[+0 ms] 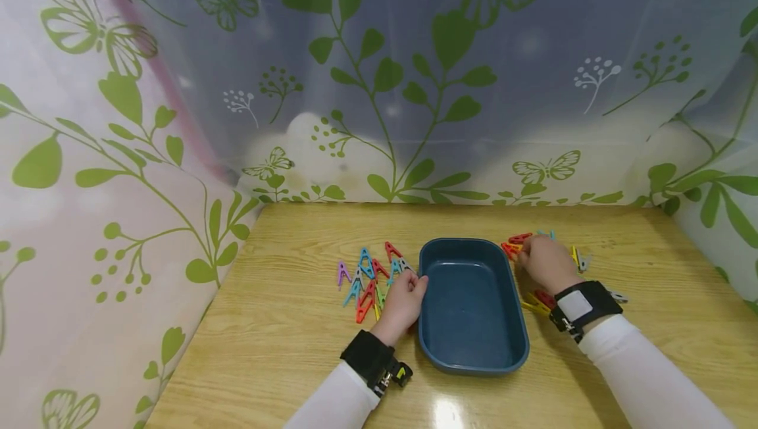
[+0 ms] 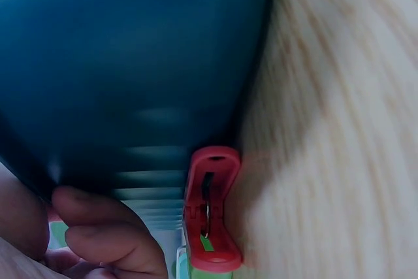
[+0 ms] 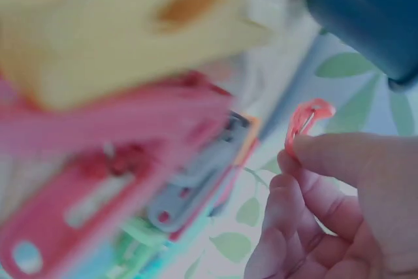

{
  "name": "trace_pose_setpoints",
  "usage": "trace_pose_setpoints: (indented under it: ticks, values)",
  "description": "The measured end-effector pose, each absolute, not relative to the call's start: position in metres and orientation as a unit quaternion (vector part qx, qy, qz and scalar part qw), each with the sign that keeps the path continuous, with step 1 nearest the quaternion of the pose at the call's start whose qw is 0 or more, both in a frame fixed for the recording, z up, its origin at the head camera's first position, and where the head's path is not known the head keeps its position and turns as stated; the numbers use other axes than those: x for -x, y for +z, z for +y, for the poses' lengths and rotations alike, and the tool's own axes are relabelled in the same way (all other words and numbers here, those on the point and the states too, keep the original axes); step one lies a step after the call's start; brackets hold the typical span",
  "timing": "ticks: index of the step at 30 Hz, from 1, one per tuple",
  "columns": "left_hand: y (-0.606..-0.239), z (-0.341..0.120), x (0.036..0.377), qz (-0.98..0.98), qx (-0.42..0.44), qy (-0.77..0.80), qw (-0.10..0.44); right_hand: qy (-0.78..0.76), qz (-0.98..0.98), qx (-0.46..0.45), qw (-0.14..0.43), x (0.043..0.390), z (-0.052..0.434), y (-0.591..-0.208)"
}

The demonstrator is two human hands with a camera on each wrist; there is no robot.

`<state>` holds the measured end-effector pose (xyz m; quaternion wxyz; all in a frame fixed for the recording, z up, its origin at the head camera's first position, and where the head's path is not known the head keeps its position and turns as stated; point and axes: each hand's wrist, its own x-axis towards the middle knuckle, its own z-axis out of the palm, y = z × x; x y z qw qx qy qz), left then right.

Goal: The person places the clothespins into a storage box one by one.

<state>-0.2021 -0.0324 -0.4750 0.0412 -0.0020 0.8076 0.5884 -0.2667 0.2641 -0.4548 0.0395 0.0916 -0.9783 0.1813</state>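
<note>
A dark blue rectangular bin [image 1: 464, 314] stands on the wooden table. At its left wall, my left hand [image 1: 404, 302] grips the rim with thumb and curled fingers. Close by in the left wrist view, a red clothespin [image 2: 212, 210] lies against the bin's outer wall. My right hand [image 1: 546, 262] is to the right of the bin, above scattered clothespins. Between its thumb and forefinger it pinches a red clothespin [image 3: 307, 120], clear in the right wrist view. The hand hides part of that pile in the head view.
Several mixed-colour clothespins [image 1: 367, 294] lie left of the bin. On the right are more, including a yellow clothespin [image 1: 535, 305] near the wrist and red clothespins [image 1: 520, 238] behind the hand. A patterned curtain [image 1: 414, 87] borders the table [image 1: 284, 363] at the back and sides.
</note>
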Motion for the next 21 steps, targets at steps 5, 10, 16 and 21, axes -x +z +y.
trace_pose_setpoints:
  ticks: [5,10,16,21]
  values:
    - [-0.476,-0.033,0.203,0.808,0.001,0.587,0.042,0.193,-0.977,-0.068,0.067,0.259,0.263,-0.439]
    - [-0.477,-0.033,0.203,0.81,-0.001,0.584,0.042,0.198,-0.971,-0.078,0.107,0.244,0.255,-0.422]
    - [-0.477,-0.032,0.203,0.813,-0.001,0.58,0.039,0.2,-0.967,-0.125,0.1,0.218,0.228,-0.415]
    - [-0.477,-0.032,0.203,0.814,-0.003,0.579,0.036,0.19,-0.966,-0.167,0.058,0.198,0.204,-0.417]
